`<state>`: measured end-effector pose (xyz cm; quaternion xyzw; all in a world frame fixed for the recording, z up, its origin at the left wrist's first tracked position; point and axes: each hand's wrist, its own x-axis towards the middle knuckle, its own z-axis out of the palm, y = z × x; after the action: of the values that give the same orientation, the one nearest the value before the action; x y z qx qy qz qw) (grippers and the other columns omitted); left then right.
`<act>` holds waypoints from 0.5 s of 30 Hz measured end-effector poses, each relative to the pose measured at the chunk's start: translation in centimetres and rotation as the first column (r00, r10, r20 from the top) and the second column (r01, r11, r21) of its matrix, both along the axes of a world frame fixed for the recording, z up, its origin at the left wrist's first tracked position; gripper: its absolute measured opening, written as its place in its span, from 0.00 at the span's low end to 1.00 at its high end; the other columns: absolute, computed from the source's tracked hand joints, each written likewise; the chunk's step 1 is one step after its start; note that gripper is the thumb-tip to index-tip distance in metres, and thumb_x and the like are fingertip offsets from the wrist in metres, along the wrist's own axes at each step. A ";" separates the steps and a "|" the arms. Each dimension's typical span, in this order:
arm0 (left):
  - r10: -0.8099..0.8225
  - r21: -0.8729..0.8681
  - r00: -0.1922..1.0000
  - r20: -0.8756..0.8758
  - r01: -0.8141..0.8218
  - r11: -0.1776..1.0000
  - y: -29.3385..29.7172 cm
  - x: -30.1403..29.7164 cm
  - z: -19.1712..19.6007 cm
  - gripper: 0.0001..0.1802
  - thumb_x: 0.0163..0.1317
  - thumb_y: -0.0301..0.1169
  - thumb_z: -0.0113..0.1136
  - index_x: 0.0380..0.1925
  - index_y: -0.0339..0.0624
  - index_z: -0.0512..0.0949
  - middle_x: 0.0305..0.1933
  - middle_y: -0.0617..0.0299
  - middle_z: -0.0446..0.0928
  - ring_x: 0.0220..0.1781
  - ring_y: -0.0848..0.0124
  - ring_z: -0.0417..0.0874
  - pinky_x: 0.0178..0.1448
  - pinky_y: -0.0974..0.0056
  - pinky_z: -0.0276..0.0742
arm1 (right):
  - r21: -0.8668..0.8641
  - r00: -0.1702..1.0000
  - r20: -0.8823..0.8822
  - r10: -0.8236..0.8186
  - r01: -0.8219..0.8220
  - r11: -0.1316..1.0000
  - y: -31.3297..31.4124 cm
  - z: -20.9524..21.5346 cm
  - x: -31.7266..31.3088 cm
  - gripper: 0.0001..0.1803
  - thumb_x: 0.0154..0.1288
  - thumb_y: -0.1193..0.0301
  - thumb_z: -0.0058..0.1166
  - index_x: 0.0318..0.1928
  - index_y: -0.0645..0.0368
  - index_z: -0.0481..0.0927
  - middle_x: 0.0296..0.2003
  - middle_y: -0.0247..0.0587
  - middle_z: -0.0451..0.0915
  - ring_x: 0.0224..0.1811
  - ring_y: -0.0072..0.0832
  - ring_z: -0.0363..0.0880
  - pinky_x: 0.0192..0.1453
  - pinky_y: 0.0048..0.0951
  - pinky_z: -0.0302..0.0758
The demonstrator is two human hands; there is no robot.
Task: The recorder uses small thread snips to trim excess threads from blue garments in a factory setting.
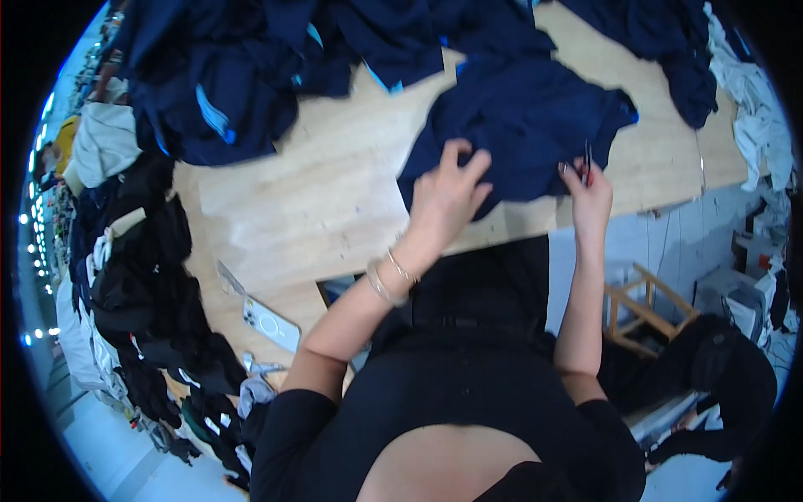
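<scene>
A dark navy garment (523,113) lies spread and wrinkled at the near edge of the wooden table. Over its lower left part is my left hand (449,192), fingers apart and slightly bent; whether they touch the cloth I cannot tell. My right hand (591,199), at the garment's lower right edge, is closed around small thread snips (588,161) with a red part, the thin blades pointing away from me. The right thumb and fingertips are next to the cloth.
More navy garments (222,100) with light blue trim cover the table's far side. Dark clothes (142,284) are heaped along the left. On the table (259,222) lies a white phone (269,325). A wooden stool (644,305) and a person in black (736,376) are at right.
</scene>
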<state>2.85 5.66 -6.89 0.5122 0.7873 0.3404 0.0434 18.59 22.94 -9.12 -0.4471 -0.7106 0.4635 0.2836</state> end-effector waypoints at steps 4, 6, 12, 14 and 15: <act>0.059 -0.024 0.998 -0.008 -0.060 0.998 0.1 1.2 -1.8 0.12 0.54 0.31 0.62 0.39 0.49 0.74 0.50 0.52 0.70 0.29 0.52 0.82 0.29 0.53 0.80 | -0.044 0.999 -0.041 -0.007 0.005 0.999 0.3 -3.3 1.2 0.22 0.61 0.75 0.61 0.54 0.73 0.74 0.47 0.53 0.80 0.46 0.30 0.80 0.51 0.28 0.78; 0.048 0.071 0.998 0.048 -0.051 0.996 -0.2 1.6 -2.5 0.05 0.58 0.31 0.62 0.33 0.47 0.78 0.45 0.55 0.74 0.28 0.54 0.82 0.29 0.54 0.80 | -0.021 1.000 -0.010 0.005 -0.005 1.000 0.4 -3.2 1.7 0.13 0.58 0.77 0.62 0.42 0.73 0.77 0.33 0.40 0.80 0.35 0.21 0.76 0.42 0.24 0.75; 0.047 0.109 0.976 0.212 -0.071 0.992 -0.9 0.2 -1.0 0.03 0.58 0.27 0.61 0.31 0.40 0.80 0.42 0.59 0.76 0.34 0.58 0.82 0.37 0.60 0.79 | -0.030 0.994 -0.106 -0.009 0.006 1.000 0.3 -2.2 0.9 0.08 0.57 0.77 0.62 0.28 0.65 0.74 0.21 0.27 0.69 0.26 0.15 0.62 0.30 0.21 0.62; 0.075 0.101 0.973 0.220 -0.099 0.990 -1.1 -0.2 -0.6 0.02 0.58 0.26 0.60 0.31 0.39 0.78 0.38 0.59 0.77 0.36 0.57 0.82 0.38 0.61 0.78 | -0.049 0.994 -0.109 -0.001 -0.005 0.999 0.4 -2.4 0.8 0.06 0.59 0.79 0.60 0.30 0.63 0.74 0.24 0.24 0.69 0.26 0.14 0.62 0.30 0.19 0.62; 0.095 0.130 0.974 0.204 -0.123 0.984 -1.1 -0.4 -0.7 0.03 0.59 0.26 0.60 0.30 0.38 0.77 0.37 0.58 0.77 0.36 0.56 0.81 0.38 0.61 0.78 | -0.048 0.994 -0.108 0.001 -0.006 0.999 0.5 -2.3 0.7 0.06 0.59 0.79 0.60 0.30 0.63 0.74 0.24 0.24 0.69 0.26 0.14 0.62 0.30 0.19 0.62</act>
<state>2.41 4.53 -7.56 0.4339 0.7799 0.4463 0.0657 19.33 23.40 -11.43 -0.4269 -0.6836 0.5043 0.3099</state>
